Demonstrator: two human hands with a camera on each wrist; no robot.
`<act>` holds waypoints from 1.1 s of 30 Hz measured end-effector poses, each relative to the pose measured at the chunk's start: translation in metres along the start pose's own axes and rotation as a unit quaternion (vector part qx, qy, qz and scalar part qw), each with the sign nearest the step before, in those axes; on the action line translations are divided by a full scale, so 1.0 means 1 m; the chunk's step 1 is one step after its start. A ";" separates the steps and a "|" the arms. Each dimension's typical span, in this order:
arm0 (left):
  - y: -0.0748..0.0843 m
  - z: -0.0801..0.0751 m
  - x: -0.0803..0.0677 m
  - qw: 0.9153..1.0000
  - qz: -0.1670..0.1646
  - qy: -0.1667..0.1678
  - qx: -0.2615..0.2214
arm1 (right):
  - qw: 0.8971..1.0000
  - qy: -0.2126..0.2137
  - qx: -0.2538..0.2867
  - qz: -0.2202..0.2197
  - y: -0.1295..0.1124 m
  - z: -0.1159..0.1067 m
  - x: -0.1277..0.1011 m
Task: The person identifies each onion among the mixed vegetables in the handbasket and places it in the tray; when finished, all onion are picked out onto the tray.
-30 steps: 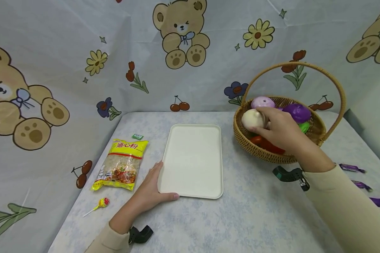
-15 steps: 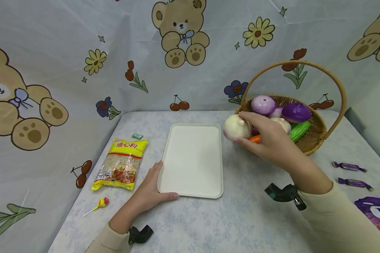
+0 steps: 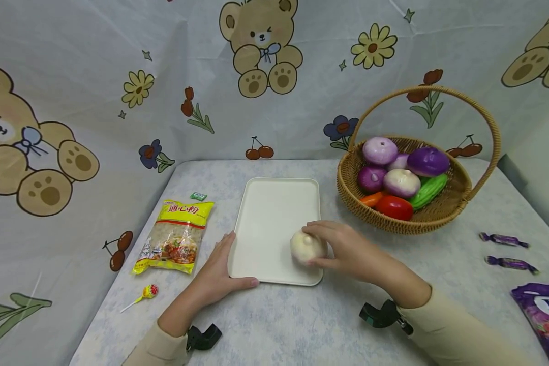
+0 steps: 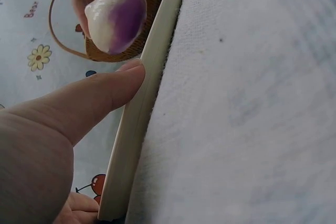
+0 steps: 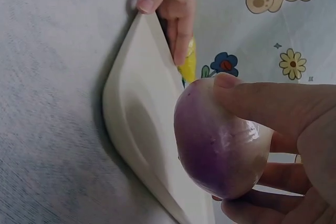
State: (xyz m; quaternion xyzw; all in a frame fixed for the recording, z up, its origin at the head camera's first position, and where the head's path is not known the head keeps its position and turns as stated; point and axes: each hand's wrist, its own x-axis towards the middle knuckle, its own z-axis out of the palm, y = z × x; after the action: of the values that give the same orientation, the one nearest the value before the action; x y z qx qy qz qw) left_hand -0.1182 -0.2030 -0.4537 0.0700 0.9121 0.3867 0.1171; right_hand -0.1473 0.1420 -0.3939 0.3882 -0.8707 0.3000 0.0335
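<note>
My right hand (image 3: 343, 250) grips a round white-and-purple toy onion (image 3: 307, 247) over the near right corner of the cream tray (image 3: 270, 218). In the right wrist view my thumb and fingers curl round the onion (image 5: 220, 145), just above the tray (image 5: 142, 103). My left hand (image 3: 219, 272) holds the tray's near left corner, thumb along the front rim. The left wrist view shows that thumb (image 4: 89, 103) pressed to the tray rim (image 4: 142, 103), with the onion (image 4: 116, 18) beyond it.
A wicker basket (image 3: 439, 208) with several toy vegetables stands at the back right. A yellow pasta packet (image 3: 176, 236) and a lollipop (image 3: 144, 296) lie left of the tray. Purple candies (image 3: 503, 240) and a purple bag (image 3: 544, 315) lie at the right.
My right hand has carried the onion out of the basket, leftward and toward me, down to the tray's near right corner. The left hand has not moved.
</note>
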 end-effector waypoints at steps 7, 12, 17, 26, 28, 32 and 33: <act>0.002 -0.001 0.000 1.000 -0.001 -0.002 0.003 | 1.000 -0.008 -0.006 -0.005 0.002 0.015 -0.004; 0.002 -0.001 0.001 1.000 -0.001 -0.005 0.002 | 1.000 -0.020 -0.003 0.000 0.001 0.018 -0.006; 0.001 -0.001 0.001 1.000 0.004 -0.006 -0.001 | 1.000 -0.025 0.001 0.012 -0.002 0.011 -0.008; 0.000 -0.001 0.000 1.000 0.017 -0.004 -0.004 | 0.999 0.030 -0.010 -0.021 -0.004 -0.024 -0.008; 0.000 -0.001 0.000 1.000 0.016 -0.004 -0.004 | 0.999 0.041 -0.021 -0.028 -0.002 -0.034 -0.007; 0.000 -0.001 -0.001 1.000 0.014 -0.004 -0.003 | 0.995 0.071 -0.051 -0.039 0.004 -0.058 -0.004; 0.001 -0.001 -0.001 1.000 0.014 -0.004 -0.003 | 0.994 0.081 -0.057 -0.042 0.005 -0.064 -0.004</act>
State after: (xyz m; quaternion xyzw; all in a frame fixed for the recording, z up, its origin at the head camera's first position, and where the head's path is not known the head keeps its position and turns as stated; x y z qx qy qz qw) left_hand -0.1174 -0.2034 -0.4526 0.0837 0.9094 0.3907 0.1154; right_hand -0.1598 0.1825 -0.3452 0.3963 -0.8639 0.2785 0.1381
